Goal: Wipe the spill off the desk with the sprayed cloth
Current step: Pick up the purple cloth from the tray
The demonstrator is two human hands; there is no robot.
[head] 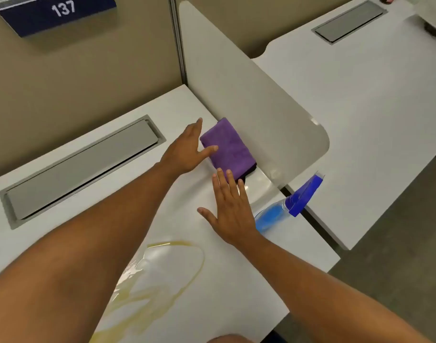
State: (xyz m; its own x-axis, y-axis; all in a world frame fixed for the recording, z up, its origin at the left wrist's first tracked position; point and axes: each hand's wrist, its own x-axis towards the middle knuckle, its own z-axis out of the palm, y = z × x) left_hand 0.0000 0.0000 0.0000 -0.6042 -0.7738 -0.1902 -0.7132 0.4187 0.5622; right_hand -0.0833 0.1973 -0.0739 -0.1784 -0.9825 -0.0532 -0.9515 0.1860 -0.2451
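Observation:
A folded purple cloth (228,149) lies flat on the white desk (63,233) against the side divider. My left hand (187,151) is open at the cloth's left edge, thumb resting on it. My right hand (230,209) is open with spread fingers, the fingertips touching the cloth's near corner. A yellowish spill (162,271) with a ring-shaped outline spreads over the desk's near part, partly hidden under my left forearm. A clear spray bottle (285,209) with blue liquid and a blue trigger head lies on its side just right of my right hand.
A grey cable hatch (80,167) is set into the desk at the left. A white divider panel (249,95) borders the desk's right side, with a neighbouring desk (373,107) beyond. A beige partition with a sign reading 137 (60,13) stands behind.

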